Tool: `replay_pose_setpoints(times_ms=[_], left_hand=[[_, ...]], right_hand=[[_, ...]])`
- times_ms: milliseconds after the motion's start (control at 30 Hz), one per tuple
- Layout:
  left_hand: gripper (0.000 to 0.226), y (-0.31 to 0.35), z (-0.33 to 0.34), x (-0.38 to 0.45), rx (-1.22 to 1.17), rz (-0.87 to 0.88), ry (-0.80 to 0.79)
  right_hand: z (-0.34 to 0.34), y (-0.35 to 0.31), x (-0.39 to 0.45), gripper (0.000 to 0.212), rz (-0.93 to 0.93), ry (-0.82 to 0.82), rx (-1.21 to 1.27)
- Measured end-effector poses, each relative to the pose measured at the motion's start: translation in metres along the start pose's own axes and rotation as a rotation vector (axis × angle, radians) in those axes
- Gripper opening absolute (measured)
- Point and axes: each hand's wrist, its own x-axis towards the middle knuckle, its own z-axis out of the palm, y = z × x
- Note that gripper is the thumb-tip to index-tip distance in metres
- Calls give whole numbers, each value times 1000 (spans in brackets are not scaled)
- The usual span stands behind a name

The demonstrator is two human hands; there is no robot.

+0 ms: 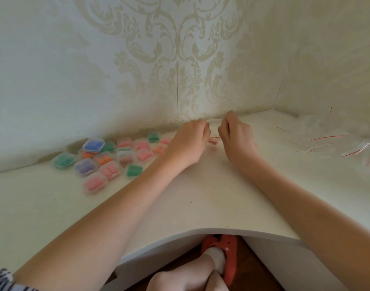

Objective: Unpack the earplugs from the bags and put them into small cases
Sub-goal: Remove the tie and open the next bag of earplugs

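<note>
My left hand (190,141) and my right hand (235,136) are close together near the wall, above the white table (200,196). Both pinch a small clear bag (214,139) with a red zip strip; pink earplugs show faintly inside it, between the fingertips. To the left lie several small clear cases (108,158) holding earplugs in pink, green, orange, purple and blue. One blue case (93,145) sits on top of others.
A heap of clear bags with red strips (337,141) lies at the right, near the wall corner. Patterned wallpaper closes off the back and right. The table's curved front edge (211,231) is near me; a knee and a red slipper (221,255) show below it.
</note>
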Motion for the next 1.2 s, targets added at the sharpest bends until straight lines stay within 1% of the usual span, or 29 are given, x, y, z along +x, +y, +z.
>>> replay_pose_setpoints(times_ms=[67, 133, 200, 267, 300, 400, 467, 533, 600, 633, 667, 700, 767, 800, 833, 900, 1000, 1100, 1200], left_hand=[[41, -2, -3, 0, -2, -13, 21], [39, -3, -5, -2, 41, -2, 37], [33, -4, -4, -3, 104, 17, 42], [31, -4, -3, -3, 127, 27, 68], [30, -4, -2, -3, 114, 36, 86], [27, 0, 3, -5, 95, 139, 113], [29, 1, 7, -7, 117, 188, 91], [32, 1, 4, -8, 16, 134, 107], [34, 2, -2, -6, -219, -21, 183], [31, 3, -4, -3, -338, -119, 214], [26, 3, -6, -1, -447, -216, 227], [21, 2, -8, 1, -547, -308, 222], [28, -2, -11, 5, -784, -471, 172], [30, -4, -12, 7, -910, -518, 144], [27, -6, -12, 9, -1007, -531, 131], [14, -9, -13, 9, -1102, -520, 149], [5, -10, -12, 7, -1108, -490, 152], [13, -8, -12, 5, -1080, -487, 119], [19, -6, -11, 4, -1140, -481, 95]], right_hand=[[-2, 6, 1, 12, -124, -45, -28], [-3, 7, 2, 16, -272, -71, -39], [-5, 6, 4, 24, -365, -66, -83], [-6, 6, 5, 31, -356, -62, -168], [-6, 6, 5, 33, -333, -88, -220], [-3, 7, 4, 31, -252, -287, -405], [1, 8, 4, 33, -197, -374, -426], [1, 9, 6, 36, -151, -397, -339], [-2, 10, 7, 23, -107, -340, -61], [-4, 8, 7, 18, -81, -306, 92], [-6, 6, 7, 19, -51, -289, 211], [-7, 5, 8, 22, -14, -284, 289], [-9, 4, 9, 28, 40, -298, 367], [-10, 3, 9, 29, 53, -310, 390], [-10, 2, 9, 29, 61, -322, 414], [-9, 0, 7, 28, 62, -337, 448], [-6, 1, 6, 30, 64, -325, 473], [-7, -1, 6, 32, 64, -338, 480], [-8, -3, 6, 29, 100, -405, 495]])
